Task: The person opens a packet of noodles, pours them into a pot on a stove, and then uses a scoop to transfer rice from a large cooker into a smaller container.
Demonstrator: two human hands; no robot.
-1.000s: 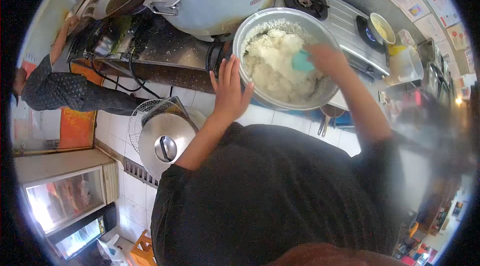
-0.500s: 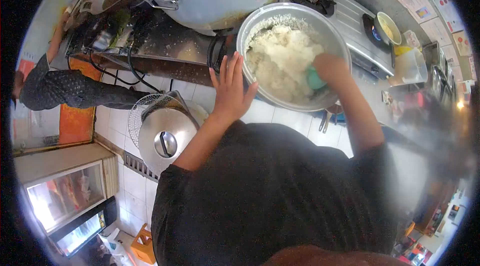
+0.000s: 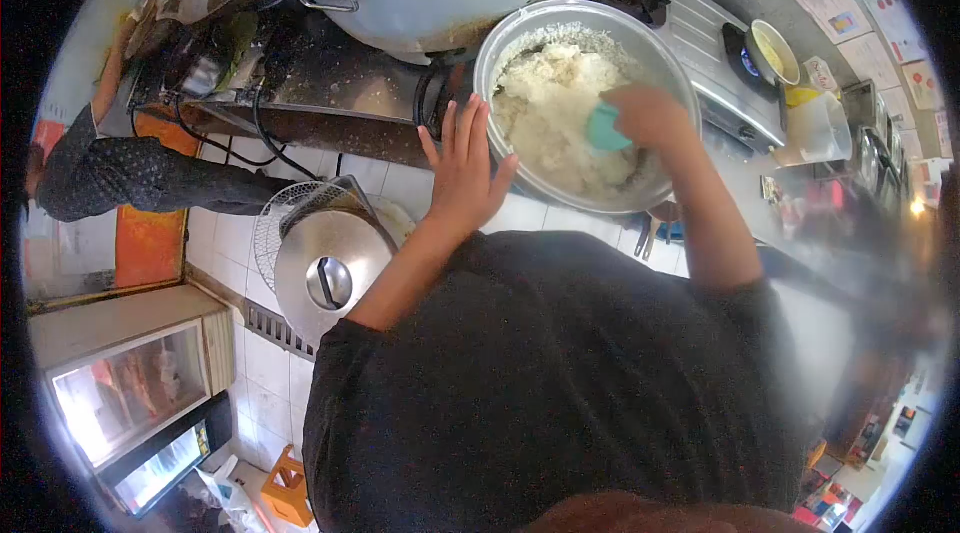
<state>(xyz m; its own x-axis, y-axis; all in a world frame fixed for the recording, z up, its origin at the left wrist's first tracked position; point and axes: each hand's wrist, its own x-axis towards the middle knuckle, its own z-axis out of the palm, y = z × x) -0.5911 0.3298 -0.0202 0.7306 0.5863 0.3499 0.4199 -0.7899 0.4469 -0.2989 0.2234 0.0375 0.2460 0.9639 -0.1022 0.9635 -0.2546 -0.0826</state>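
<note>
A large round metal pot point(image 3: 672, 41) in front of me holds a mound of white rice point(image 3: 565, 73). My right hand point(image 3: 648, 116) is inside the pot, closed on a teal plastic scoop point(image 3: 606, 128) that is pushed against the rice; the grip itself is partly hidden. At the pot's left side rests my left hand point(image 3: 464, 168), its fingers stretched out and spread, touching the outer wall near the rim. Nothing is in it.
A bigger metal pot point(image 3: 440, 3) with rice stands at the back left. Behind right is a gas stove point(image 3: 690, 33) with a small pan point(image 3: 770, 55) over a lit flame. A lidded pot point(image 3: 300, 308) sits lower left. Another person point(image 3: 150, 173) stands at far left.
My right hand has moved the teal scoop left and up through the rice, and more of the scoop shows. My left hand stays at the pot's side.
</note>
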